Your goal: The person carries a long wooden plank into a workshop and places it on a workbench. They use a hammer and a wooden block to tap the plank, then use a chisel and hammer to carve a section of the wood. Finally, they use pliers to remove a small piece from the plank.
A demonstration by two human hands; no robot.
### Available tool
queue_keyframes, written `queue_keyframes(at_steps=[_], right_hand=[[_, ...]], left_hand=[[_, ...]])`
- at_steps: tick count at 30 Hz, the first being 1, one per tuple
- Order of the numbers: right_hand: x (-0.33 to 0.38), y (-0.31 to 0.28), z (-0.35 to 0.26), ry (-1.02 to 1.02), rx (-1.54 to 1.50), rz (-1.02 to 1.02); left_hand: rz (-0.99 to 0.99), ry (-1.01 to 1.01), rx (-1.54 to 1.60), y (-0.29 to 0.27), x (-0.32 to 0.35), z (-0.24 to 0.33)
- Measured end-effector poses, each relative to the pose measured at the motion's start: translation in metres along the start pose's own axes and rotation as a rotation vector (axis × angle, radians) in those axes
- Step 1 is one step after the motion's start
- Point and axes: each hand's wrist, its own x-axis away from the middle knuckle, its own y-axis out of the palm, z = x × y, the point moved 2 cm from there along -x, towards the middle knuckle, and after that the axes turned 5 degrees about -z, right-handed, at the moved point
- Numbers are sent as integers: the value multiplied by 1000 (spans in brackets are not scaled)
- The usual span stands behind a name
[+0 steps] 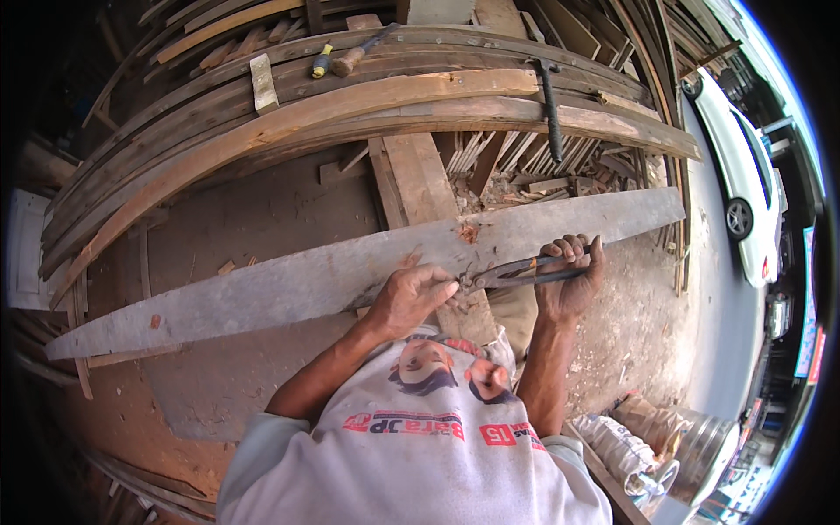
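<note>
A long grey plank [289, 284] lies across in front of me, slanting up toward the right. Over its near edge my right hand [570, 276] grips the two dark handles of a pair of pincers [516, 273]. The jaws point left. My left hand [409, 299] is closed in a pinch right beside those jaws; whatever is between its fingertips is too small to make out. Small reddish-brown wood chips [468, 234] lie on the plank just beyond the jaws.
Long timbers [350, 101] are stacked beyond the plank. A hammer [549, 105], a yellow-and-black screwdriver [322, 61] and a wooden-handled tool [354, 57] rest on them. A wooden beam [424, 179] runs under the plank. Sacks [617, 446] stand at lower right; a white car [744, 175] is parked beyond.
</note>
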Motion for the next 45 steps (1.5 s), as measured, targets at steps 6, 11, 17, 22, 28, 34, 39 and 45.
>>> queue_keyframes(at_steps=[6, 11, 17, 22, 28, 34, 39, 45], right_hand=[[21, 34, 9, 27, 284, 53], [24, 53, 9, 115, 326, -51], [26, 63, 15, 255, 257, -55], [19, 84, 11, 45, 383, -71], [7, 19, 22, -127, 1013, -120], [24, 26, 30, -158, 1213, -79], [35, 18, 27, -116, 1141, -97], [48, 16, 33, -178, 1151, -14]], left_hand=[[42, 92, -352, -8, 18, 8], [-87, 98, 74, -12, 42, 7], [-176, 152, 343, -9, 62, -10], [-249, 94, 278, -11, 83, -11], [-188, -238, 28, -39, 114, -55], [210, -583, -898, -80, 183, -197], [70, -793, -756, -77, 205, -236], [23, -758, -625, -66, 204, -297]])
